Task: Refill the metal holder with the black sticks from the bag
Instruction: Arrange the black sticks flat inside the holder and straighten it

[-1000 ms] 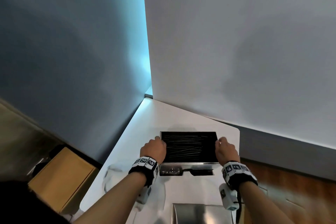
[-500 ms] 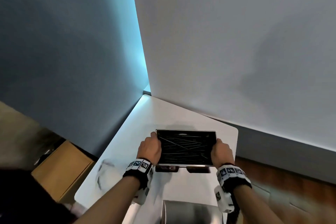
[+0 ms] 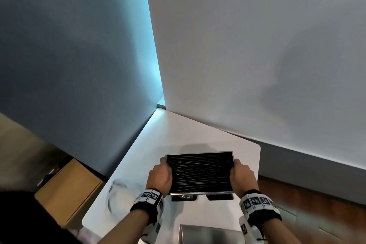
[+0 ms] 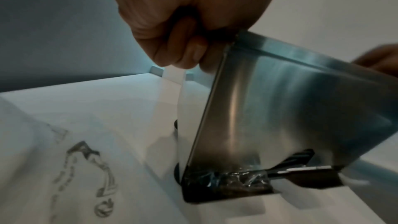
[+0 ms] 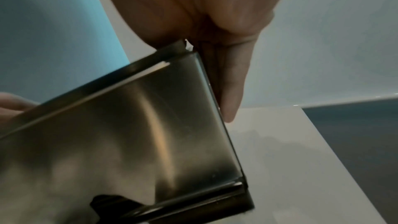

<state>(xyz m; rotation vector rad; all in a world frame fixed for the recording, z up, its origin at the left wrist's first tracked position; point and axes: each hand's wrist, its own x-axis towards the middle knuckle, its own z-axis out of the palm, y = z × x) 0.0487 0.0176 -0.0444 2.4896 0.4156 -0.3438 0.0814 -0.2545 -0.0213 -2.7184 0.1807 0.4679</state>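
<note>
The metal holder (image 3: 199, 153) is a shiny open-topped box, tilted above the white table (image 3: 178, 128). Black sticks (image 3: 200, 174) fill its inside, mostly lying lengthwise, with a few slanting across the top. My left hand (image 3: 159, 177) grips its left side wall with curled fingers (image 4: 189, 52). My right hand (image 3: 242, 176) grips the right side wall, one finger (image 5: 230, 94) lying straight down that wall. In the left wrist view, the holder (image 4: 280, 108) shows a low front slot with stick ends (image 4: 297, 157). In the right wrist view, the holder's brushed front (image 5: 129, 134) fills the frame.
A crumpled clear plastic bag (image 3: 120, 194) lies on the table left of my left wrist. A flat metal piece (image 3: 208, 234) sits at the table's near edge. A cardboard box (image 3: 67, 190) stands on the floor to the left. Walls close off the far and left sides.
Both hands have raised and tilted the holder, bringing it nearer to me. The sticks inside have shifted, and a few now lie crosswise.
</note>
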